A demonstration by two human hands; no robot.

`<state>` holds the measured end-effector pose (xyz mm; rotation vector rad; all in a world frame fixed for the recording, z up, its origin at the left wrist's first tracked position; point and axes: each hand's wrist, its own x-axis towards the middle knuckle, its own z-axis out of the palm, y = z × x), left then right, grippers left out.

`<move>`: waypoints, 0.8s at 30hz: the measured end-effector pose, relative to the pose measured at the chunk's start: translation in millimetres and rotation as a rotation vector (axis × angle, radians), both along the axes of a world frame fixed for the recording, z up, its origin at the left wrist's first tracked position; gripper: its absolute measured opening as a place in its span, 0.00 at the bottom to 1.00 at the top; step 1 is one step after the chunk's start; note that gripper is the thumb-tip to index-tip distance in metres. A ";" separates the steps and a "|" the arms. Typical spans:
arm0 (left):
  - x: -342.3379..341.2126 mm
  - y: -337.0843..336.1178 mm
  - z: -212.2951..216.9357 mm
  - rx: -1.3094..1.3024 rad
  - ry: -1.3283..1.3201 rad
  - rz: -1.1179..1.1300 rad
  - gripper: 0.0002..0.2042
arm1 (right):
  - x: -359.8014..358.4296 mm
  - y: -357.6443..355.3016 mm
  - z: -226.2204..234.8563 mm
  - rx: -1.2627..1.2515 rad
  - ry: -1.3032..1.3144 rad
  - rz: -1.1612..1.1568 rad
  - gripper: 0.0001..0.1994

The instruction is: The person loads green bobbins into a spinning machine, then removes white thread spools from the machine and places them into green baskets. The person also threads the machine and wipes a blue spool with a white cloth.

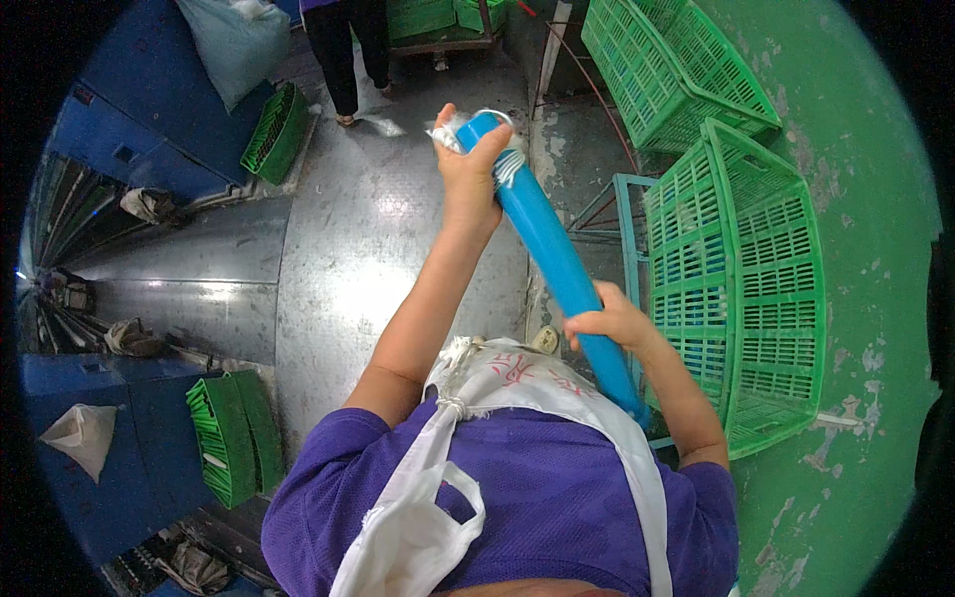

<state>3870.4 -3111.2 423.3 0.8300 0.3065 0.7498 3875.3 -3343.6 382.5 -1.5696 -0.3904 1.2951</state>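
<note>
A long blue tube (547, 244) slants across in front of my body, its upper end pointing away and its lower end beside my right hip. My left hand (473, 164) is closed round the upper end, thumb laid along it. White thread (510, 167) wraps the tube just below that thumb, and a loose white wad shows by the fingers. Lower down, my right hand (615, 321) grips the tube with the thumb across its front. A white apron (497, 378) covers my front.
Large green slatted crates (731, 289) stand at my right, one against a teal metal frame (632, 239). Blue machine cabinets (149, 80) and green bins (234, 438) line the left. Ahead, a person in dark trousers (348, 50) stands on the metal floor, near a pale sack (234, 45).
</note>
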 end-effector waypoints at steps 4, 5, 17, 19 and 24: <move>-2.6 -7.0 -3.0 0.179 0.018 0.118 0.43 | -0.9 -0.7 -2.5 -0.169 -1.451 -0.091 0.22; -3.9 -4.6 -3.6 0.185 0.044 0.096 0.43 | -1.7 -1.7 -2.5 -0.156 -0.863 -0.050 0.21; -3.1 18.0 -7.2 0.246 0.088 0.032 0.20 | -7.1 -2.7 3.5 0.166 0.108 0.067 0.24; -2.3 20.6 -7.0 0.262 0.048 0.000 0.22 | -9.5 -2.4 3.2 0.284 0.436 0.062 0.23; 3.5 21.8 -10.3 0.512 0.107 0.218 0.27 | -3.1 2.4 -0.3 -0.095 -0.970 0.008 0.21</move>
